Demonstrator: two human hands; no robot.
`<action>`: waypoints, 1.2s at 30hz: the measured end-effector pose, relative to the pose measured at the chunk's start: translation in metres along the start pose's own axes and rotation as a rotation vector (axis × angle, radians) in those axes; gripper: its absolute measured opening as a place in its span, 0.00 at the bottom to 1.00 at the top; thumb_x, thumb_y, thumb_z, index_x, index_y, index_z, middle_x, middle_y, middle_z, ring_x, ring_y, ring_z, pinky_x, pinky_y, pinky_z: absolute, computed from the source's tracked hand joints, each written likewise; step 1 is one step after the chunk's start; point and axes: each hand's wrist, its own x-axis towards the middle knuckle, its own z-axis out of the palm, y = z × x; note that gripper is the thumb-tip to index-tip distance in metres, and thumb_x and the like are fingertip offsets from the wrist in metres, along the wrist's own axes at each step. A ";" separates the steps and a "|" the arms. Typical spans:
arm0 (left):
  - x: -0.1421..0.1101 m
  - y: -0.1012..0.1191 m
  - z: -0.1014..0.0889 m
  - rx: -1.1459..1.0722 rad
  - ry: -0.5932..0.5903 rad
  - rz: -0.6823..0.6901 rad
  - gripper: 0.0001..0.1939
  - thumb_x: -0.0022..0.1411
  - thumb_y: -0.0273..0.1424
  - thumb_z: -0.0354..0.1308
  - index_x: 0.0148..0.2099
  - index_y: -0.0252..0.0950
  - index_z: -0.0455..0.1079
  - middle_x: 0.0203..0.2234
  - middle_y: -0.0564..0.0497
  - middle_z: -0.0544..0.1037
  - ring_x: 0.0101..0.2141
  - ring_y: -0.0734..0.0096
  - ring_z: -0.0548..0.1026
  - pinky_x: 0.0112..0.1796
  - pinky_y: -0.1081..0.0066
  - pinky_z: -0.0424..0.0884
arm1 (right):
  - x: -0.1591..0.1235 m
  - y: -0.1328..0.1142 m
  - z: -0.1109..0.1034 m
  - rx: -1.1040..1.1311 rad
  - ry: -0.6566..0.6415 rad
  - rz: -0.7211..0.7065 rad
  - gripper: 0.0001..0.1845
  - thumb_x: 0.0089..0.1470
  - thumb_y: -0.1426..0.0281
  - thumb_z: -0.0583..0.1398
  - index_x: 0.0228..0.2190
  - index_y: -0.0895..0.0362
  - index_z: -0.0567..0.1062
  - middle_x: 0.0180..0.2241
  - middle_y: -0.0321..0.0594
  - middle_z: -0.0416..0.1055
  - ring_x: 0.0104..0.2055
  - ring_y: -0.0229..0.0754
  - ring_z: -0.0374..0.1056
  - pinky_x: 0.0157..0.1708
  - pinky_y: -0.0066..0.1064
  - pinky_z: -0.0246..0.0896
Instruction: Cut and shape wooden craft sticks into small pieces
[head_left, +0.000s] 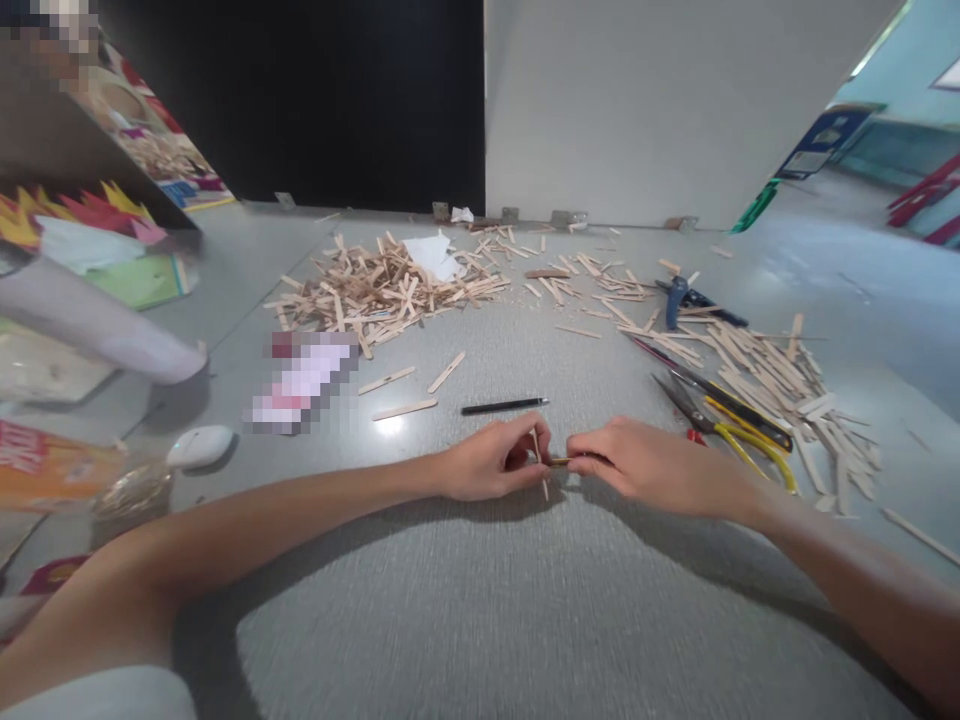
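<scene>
Near the middle of the grey table, my left hand (501,458) is closed, pinching a wooden craft stick (545,487) on edge between thumb and fingers. Facing it, my right hand (637,463) is wrapped round a thin brass-coloured tool (559,462). The tool's shaft points left and meets the stick or ends just beside it; its handle is hidden in my fingers, so its kind is unclear. Just beyond my left hand lies a black pen (501,407). Three loose craft sticks, one of them this stick (405,409), rest to the pen's left.
A heap of craft sticks (375,300) with torn white paper (433,257) lies at the back. Yellow-handled scissors (739,440), a blue-handled tool (676,300) and more sticks (765,365) are on the right. A white mouse (200,446) and glass jar (133,490) stand left.
</scene>
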 end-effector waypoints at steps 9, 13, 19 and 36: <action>0.000 -0.003 0.001 0.021 -0.059 0.032 0.11 0.71 0.41 0.56 0.44 0.41 0.59 0.30 0.52 0.80 0.24 0.76 0.67 0.27 0.75 0.61 | -0.009 0.002 -0.008 -0.115 -0.033 0.013 0.20 0.72 0.61 0.52 0.30 0.53 0.75 0.26 0.40 0.70 0.33 0.48 0.69 0.34 0.34 0.52; -0.001 -0.001 0.001 0.024 -0.085 0.033 0.11 0.69 0.38 0.58 0.42 0.41 0.59 0.30 0.53 0.80 0.23 0.78 0.64 0.26 0.76 0.59 | -0.009 0.002 -0.009 -0.062 -0.068 -0.034 0.20 0.72 0.61 0.52 0.28 0.53 0.71 0.26 0.39 0.71 0.33 0.47 0.69 0.34 0.34 0.53; 0.000 0.001 0.000 0.023 -0.116 0.023 0.10 0.67 0.37 0.58 0.41 0.41 0.59 0.26 0.56 0.78 0.22 0.79 0.63 0.26 0.77 0.58 | -0.010 0.003 -0.009 -0.024 -0.109 -0.043 0.20 0.72 0.60 0.51 0.28 0.53 0.69 0.27 0.40 0.72 0.34 0.48 0.68 0.36 0.35 0.53; 0.000 -0.003 -0.001 -0.130 -0.122 -0.046 0.13 0.66 0.35 0.60 0.40 0.42 0.56 0.29 0.52 0.82 0.25 0.76 0.73 0.27 0.77 0.64 | 0.004 -0.004 0.002 -0.084 -0.112 0.039 0.10 0.65 0.76 0.54 0.34 0.56 0.73 0.31 0.40 0.72 0.33 0.43 0.68 0.33 0.32 0.52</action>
